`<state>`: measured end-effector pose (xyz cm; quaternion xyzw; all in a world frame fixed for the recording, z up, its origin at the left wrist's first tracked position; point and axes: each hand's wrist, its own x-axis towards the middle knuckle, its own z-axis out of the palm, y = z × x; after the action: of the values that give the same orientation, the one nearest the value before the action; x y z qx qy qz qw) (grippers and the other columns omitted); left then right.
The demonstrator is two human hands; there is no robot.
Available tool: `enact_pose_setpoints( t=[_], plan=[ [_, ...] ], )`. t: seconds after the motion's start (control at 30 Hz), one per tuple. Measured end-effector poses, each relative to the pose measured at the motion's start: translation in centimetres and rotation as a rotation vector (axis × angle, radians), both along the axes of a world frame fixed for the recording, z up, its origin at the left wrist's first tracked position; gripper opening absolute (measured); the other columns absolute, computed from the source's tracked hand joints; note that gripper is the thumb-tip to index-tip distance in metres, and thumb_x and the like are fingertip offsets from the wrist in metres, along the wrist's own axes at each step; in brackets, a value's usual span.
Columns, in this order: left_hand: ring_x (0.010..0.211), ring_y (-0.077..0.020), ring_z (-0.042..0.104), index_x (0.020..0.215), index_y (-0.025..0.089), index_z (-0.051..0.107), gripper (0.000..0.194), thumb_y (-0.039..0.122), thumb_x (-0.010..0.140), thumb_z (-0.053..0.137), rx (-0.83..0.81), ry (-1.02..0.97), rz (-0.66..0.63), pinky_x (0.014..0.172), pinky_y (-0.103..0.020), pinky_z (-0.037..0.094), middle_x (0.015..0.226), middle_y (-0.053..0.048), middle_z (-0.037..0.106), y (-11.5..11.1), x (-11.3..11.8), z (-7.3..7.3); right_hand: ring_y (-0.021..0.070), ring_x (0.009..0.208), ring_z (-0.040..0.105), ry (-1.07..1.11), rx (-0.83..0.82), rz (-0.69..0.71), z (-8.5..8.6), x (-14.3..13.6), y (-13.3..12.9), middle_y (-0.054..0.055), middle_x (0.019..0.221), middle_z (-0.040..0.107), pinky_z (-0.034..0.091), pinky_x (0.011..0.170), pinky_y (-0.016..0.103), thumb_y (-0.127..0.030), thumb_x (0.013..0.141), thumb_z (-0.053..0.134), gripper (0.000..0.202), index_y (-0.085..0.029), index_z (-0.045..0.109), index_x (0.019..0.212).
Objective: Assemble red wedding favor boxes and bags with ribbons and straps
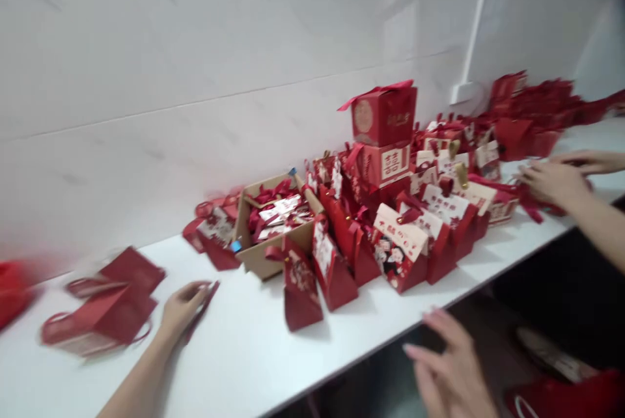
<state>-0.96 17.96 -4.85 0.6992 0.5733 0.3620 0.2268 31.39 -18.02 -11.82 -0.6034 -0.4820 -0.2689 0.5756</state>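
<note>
Right hand (452,372) open, empty; left hand (183,307) pinches flat red bag (202,308), pointing up-right.

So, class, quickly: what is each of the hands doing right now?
Left hand: closed on a flat red gift bag.
Right hand: open, empty.

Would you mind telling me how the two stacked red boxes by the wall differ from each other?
The top stacked box is all red with a round pale emblem, while the lower stacked box carries a white square label with a red character. The top one has its ribbon-edged lid flap raised; the lower one's top is covered. Both are red cubes.
</note>
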Motion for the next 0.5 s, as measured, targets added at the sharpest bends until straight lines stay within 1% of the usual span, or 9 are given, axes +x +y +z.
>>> enact_pose_setpoints(
  t=[0.03, 0.07, 0.1, 0.17, 0.27, 0.33, 0.37, 0.43, 0.5],
  plan=[
    [0.063, -0.0220, 0.060, 0.068, 0.020, 0.069, 0.036, 0.050, 0.050, 0.062, 0.000, -0.018, -0.001, 0.056, -0.028, 0.046, 0.059, -0.001, 0.067, -0.2, 0.0, 0.0, 0.0276, 0.117, 0.051, -0.050, -0.034, 0.124, -1.4, -3.5, 0.3, 0.007, 0.124, 0.053, 0.051, 0.083, 0.039, -0.003, 0.075, 0.051, 0.029, -0.023, 0.066, 0.089],
    [0.061, -0.0211, 0.059, 0.071, 0.019, 0.069, 0.035, 0.047, 0.052, 0.062, 0.004, -0.024, 0.001, 0.055, -0.028, 0.045, 0.058, -0.002, 0.066, -0.4, 0.0, -0.2, 0.0266, 0.117, 0.051, -0.048, -0.044, 0.178, -2.4, -6.4, 0.8, 0.006, 0.122, 0.054, 0.051, 0.084, 0.038, 0.000, 0.073, 0.051, 0.032, -0.024, 0.067, 0.086],
    [0.060, -0.0204, 0.059, 0.072, 0.018, 0.069, 0.034, 0.045, 0.054, 0.062, 0.009, -0.031, 0.002, 0.054, -0.028, 0.045, 0.058, -0.002, 0.065, -0.4, -0.1, -0.4, 0.0259, 0.117, 0.051, -0.063, -0.036, 0.213, -3.2, -8.7, 1.4, 0.005, 0.123, 0.054, 0.050, 0.085, 0.038, 0.001, 0.071, 0.049, 0.034, -0.025, 0.067, 0.083],
    [0.060, -0.0191, 0.058, 0.073, 0.016, 0.068, 0.029, 0.041, 0.058, 0.064, 0.004, -0.050, -0.011, 0.055, -0.027, 0.045, 0.057, -0.002, 0.062, -0.4, -0.4, -0.9, 0.0268, 0.120, 0.049, -0.131, -0.090, 0.270, -4.2, -11.5, 2.5, 0.005, 0.127, 0.052, 0.048, 0.088, 0.041, -0.002, 0.072, 0.049, 0.036, -0.027, 0.068, 0.089],
    [0.061, -0.0169, 0.058, 0.077, 0.013, 0.067, 0.023, 0.035, 0.068, 0.065, -0.028, -0.088, -0.031, 0.058, -0.027, 0.047, 0.058, -0.001, 0.059, -0.3, -0.9, -1.6, 0.0296, 0.123, 0.046, -0.243, -0.255, 0.259, -4.5, -12.7, 3.0, 0.010, 0.134, 0.048, 0.045, 0.091, 0.045, -0.012, 0.077, 0.050, 0.043, -0.023, 0.060, 0.118],
    [0.068, -0.0165, 0.060, 0.089, 0.011, 0.064, 0.025, 0.033, 0.079, 0.062, -0.069, -0.111, -0.041, 0.064, -0.029, 0.050, 0.071, -0.003, 0.062, -0.1, -1.3, -1.9, 0.0299, 0.123, 0.045, -0.261, -0.357, 0.202, -4.4, -12.9, 2.8, 0.011, 0.135, 0.046, 0.044, 0.091, 0.044, -0.020, 0.080, 0.051, 0.049, -0.020, 0.051, 0.129],
    [0.075, -0.0168, 0.061, 0.098, 0.011, 0.062, 0.026, 0.033, 0.084, 0.059, -0.090, -0.118, -0.046, 0.069, -0.032, 0.052, 0.084, -0.005, 0.064, 0.0, -1.4, -2.1, 0.0297, 0.124, 0.044, -0.259, -0.398, 0.174, -4.5, -13.0, 2.6, 0.010, 0.136, 0.046, 0.044, 0.091, 0.043, -0.022, 0.081, 0.051, 0.051, -0.021, 0.049, 0.132],
    [0.091, -0.0187, 0.061, 0.111, 0.013, 0.056, 0.030, 0.033, 0.089, 0.055, -0.124, -0.119, -0.057, 0.078, -0.038, 0.053, 0.107, -0.008, 0.060, 0.2, -1.8, -2.4, 0.0292, 0.123, 0.044, -0.265, -0.446, 0.129, -4.9, -13.4, 2.6, 0.009, 0.136, 0.045, 0.041, 0.092, 0.042, -0.023, 0.080, 0.052, 0.052, -0.023, 0.047, 0.133],
    [0.098, -0.0205, 0.059, 0.117, 0.015, 0.053, 0.033, 0.032, 0.089, 0.054, -0.137, -0.107, -0.064, 0.082, -0.041, 0.052, 0.116, -0.009, 0.057, 0.5, -2.1, -2.7, 0.0290, 0.123, 0.044, -0.270, -0.449, 0.091, -5.4, -14.0, 2.8, 0.008, 0.136, 0.046, 0.039, 0.093, 0.042, -0.022, 0.080, 0.051, 0.052, -0.023, 0.047, 0.132]
  ],
)
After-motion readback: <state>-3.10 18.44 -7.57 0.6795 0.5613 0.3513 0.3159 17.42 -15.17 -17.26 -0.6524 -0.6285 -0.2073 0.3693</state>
